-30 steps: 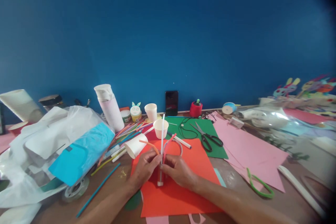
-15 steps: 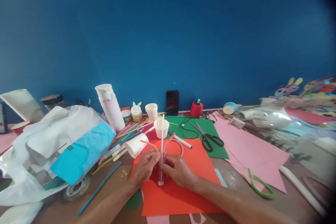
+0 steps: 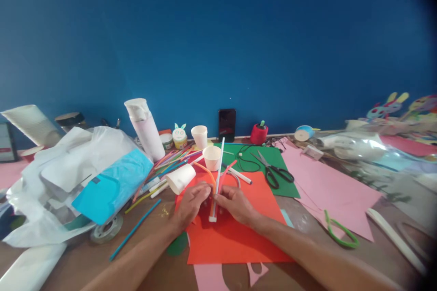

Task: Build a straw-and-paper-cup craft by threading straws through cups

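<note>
Over a red sheet, a bundle of straws is held in both hands. It has a long pale straw, a bent orange straw on the left and a bent pink straw on the right. A small white piece sits at the bundle's lower end. My left hand is closed at the orange straw's side, its fingertips against the bundle. Pinching the stems from the other side, my right hand has thumb and fingers together. The fingers partly hide the middle of the straws.
Paper cups and loose straws lie behind the hands. Black-handled scissors rest on a green sheet. Left are a plastic bag, a tape roll and a white bottle. A phone leans against the blue wall.
The long pale straw now leans to the right where it stood nearly upright. The orange straw is closer against the bundle. The whole view has shifted slightly.
</note>
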A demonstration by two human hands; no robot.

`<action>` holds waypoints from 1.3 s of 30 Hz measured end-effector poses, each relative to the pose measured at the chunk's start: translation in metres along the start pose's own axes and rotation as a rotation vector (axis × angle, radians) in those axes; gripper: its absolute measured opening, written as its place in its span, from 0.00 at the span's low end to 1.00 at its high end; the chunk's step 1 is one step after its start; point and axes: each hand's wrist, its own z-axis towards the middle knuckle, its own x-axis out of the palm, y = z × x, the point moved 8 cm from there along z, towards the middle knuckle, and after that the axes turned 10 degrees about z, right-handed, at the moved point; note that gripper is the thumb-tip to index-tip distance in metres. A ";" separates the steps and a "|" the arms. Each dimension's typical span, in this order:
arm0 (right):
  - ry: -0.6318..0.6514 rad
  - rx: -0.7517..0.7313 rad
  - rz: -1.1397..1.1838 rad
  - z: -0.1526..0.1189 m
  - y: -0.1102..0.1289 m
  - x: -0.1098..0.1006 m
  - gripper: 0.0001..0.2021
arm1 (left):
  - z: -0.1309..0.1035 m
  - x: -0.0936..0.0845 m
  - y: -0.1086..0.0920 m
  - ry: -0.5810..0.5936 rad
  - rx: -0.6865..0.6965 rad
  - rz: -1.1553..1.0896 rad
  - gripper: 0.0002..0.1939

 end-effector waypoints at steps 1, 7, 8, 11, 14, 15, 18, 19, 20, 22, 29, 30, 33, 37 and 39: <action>0.005 0.000 -0.015 0.000 -0.002 0.001 0.15 | 0.000 0.001 0.000 0.005 0.009 0.002 0.15; 0.039 -0.048 -0.118 -0.004 0.000 0.007 0.16 | 0.002 0.006 0.008 0.045 -0.017 0.009 0.12; 0.039 -0.054 -0.134 -0.004 0.001 0.008 0.17 | 0.003 0.006 0.009 0.045 -0.026 0.013 0.12; 0.015 -0.061 -0.173 -0.005 0.001 0.007 0.17 | 0.003 0.005 0.012 0.030 -0.037 0.035 0.13; -0.009 -0.068 -0.196 -0.005 0.000 0.004 0.17 | 0.004 0.005 0.013 0.026 -0.022 0.034 0.13; -0.006 -0.070 -0.193 -0.006 0.000 0.004 0.16 | 0.004 0.006 0.013 0.035 -0.021 0.033 0.12; 0.027 -0.076 -0.166 -0.007 0.000 0.005 0.14 | 0.005 0.006 0.015 0.022 -0.033 0.035 0.13; 0.031 -0.080 -0.168 -0.007 0.000 0.005 0.14 | 0.005 0.007 0.016 0.026 -0.041 0.033 0.13; 0.029 -0.082 -0.176 -0.007 0.000 0.005 0.14 | 0.005 0.007 0.017 0.031 -0.052 0.030 0.13; 0.011 -0.088 -0.209 -0.008 0.002 0.004 0.15 | 0.005 0.008 0.019 0.038 -0.066 0.021 0.13; 0.009 -0.106 -0.282 -0.008 0.008 0.005 0.17 | 0.005 0.009 0.015 0.063 -0.035 0.017 0.12; 0.011 -0.104 -0.283 -0.008 0.007 0.005 0.17 | 0.005 0.009 0.015 0.067 -0.035 0.012 0.12; 0.012 -0.098 -0.282 -0.007 0.005 0.005 0.17 | 0.005 0.010 0.016 0.072 -0.038 -0.007 0.12; 0.026 -0.096 -0.271 -0.007 0.005 0.007 0.17 | 0.003 0.009 0.016 0.069 -0.035 -0.008 0.12; 0.019 -0.098 -0.274 -0.008 0.006 0.007 0.17 | 0.003 0.008 0.016 0.066 -0.037 -0.001 0.13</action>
